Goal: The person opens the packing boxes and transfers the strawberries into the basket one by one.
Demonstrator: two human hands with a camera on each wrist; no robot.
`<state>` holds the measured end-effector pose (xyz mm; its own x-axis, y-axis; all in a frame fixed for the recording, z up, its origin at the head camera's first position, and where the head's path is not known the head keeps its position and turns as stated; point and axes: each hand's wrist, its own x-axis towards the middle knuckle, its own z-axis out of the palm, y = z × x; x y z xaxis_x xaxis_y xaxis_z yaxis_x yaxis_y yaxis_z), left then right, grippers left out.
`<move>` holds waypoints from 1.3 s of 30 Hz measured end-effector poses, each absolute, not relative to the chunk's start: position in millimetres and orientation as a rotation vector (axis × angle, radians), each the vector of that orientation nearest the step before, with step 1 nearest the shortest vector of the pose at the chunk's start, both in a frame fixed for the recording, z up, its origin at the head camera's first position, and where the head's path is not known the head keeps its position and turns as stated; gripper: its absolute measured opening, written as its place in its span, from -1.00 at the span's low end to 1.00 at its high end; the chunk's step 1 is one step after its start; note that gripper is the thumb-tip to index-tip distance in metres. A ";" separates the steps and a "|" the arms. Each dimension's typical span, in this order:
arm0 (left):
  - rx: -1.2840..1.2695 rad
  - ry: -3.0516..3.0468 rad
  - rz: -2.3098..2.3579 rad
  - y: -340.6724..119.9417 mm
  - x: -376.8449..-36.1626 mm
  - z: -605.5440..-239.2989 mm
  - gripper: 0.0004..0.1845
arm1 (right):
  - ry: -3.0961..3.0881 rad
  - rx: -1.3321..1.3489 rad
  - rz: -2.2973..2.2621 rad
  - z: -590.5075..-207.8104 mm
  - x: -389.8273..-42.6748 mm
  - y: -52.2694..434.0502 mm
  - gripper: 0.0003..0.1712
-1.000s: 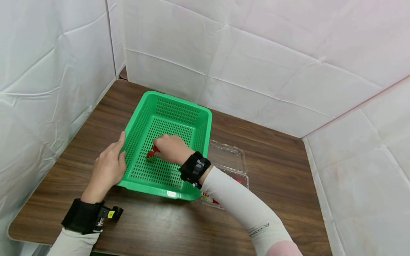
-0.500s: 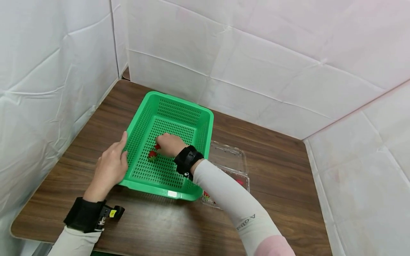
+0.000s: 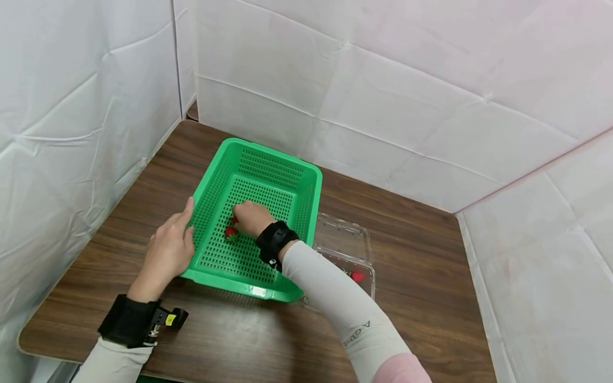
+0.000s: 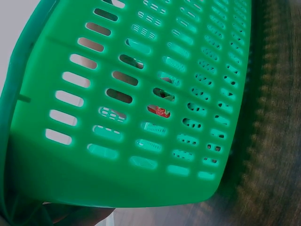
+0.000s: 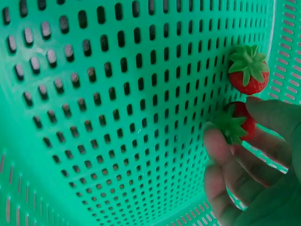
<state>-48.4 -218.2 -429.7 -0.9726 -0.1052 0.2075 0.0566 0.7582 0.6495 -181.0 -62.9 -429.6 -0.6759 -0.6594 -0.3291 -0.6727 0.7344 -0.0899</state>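
Note:
A green perforated plastic basket point(image 3: 225, 285) stands on the table. My left hand point(image 3: 167, 247) grips its left rim, thumb on the inner side; most of its other fingers are hidden. Inside the basket, my right hand point(image 3: 254, 217) pinches a red strawberry point(image 5: 244, 115) between thumb and fingers, low at the perforated floor. Right beside it lies another strawberry point(image 5: 249, 77) with its green leaves up, untouched by the fingers. In the left wrist view, a bit of red shows through the slots of the basket wall point(image 4: 117, 188).
Right of the basket lies an opened clear plastic box, its lid point(image 3: 342, 236) folded back. A strawberry point(image 3: 357, 276) shows in it; my right forearm point(image 3: 330, 290) covers part of the box. White sheeted walls point(image 3: 383, 106) bound the wooden table point(image 3: 412, 239) behind and at both sides.
My right hand has shifted slightly off one strawberry, which now lies apart from the fingers. The right forearm has swung left, showing more of the box. The left hand stays on the rim.

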 end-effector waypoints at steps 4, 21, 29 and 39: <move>0.040 -2.720 -1.029 -216.7 -48.0 -428.8 -0.36 | 2.579 -1.037 0.001 -431.6 -180.0 -63.2 -0.80; 0.051 -2.749 -1.048 -218.3 -47.7 -426.5 -0.34 | 2.580 -1.057 -0.048 -425.8 -180.1 -58.4 -0.69; 0.061 -2.740 -1.056 -219.3 -48.7 -426.7 -0.34 | 2.543 -1.032 -0.133 -401.8 -175.8 -48.3 -0.53; 0.061 -2.733 -1.065 -221.9 -49.1 -426.7 -0.33 | 2.575 -1.124 -0.342 -365.1 -164.2 -29.3 -0.58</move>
<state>-49.1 -221.9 -426.7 -0.9776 -0.1134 0.1775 0.0366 0.7385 0.6732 -164.2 -29.3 -365.1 -0.6441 -0.7422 -0.1851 -0.6681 0.6637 -0.3363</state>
